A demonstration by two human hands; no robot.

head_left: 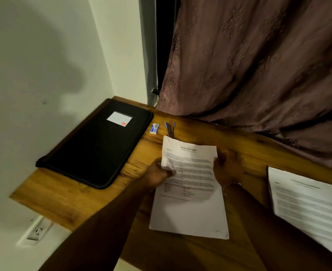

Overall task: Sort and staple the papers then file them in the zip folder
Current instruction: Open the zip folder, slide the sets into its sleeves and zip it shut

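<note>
A printed paper set (190, 184) is held above the wooden table (63, 202) in the middle of the view. My left hand (158, 176) grips its left edge and my right hand (227, 167) grips its right edge near the top. A black zip folder (98, 145) with a white label lies shut at the far left by the wall. A second stack of printed papers (308, 206) lies at the right edge. A stapler with blue trim (170, 129) sits just beyond the held sheets, partly hidden by them.
A small white and blue staple box (154, 128) lies between the folder and the stapler. A brown curtain (259, 65) hangs along the table's far edge. A white wall bounds the left side, with a power socket (37, 230) below the tabletop.
</note>
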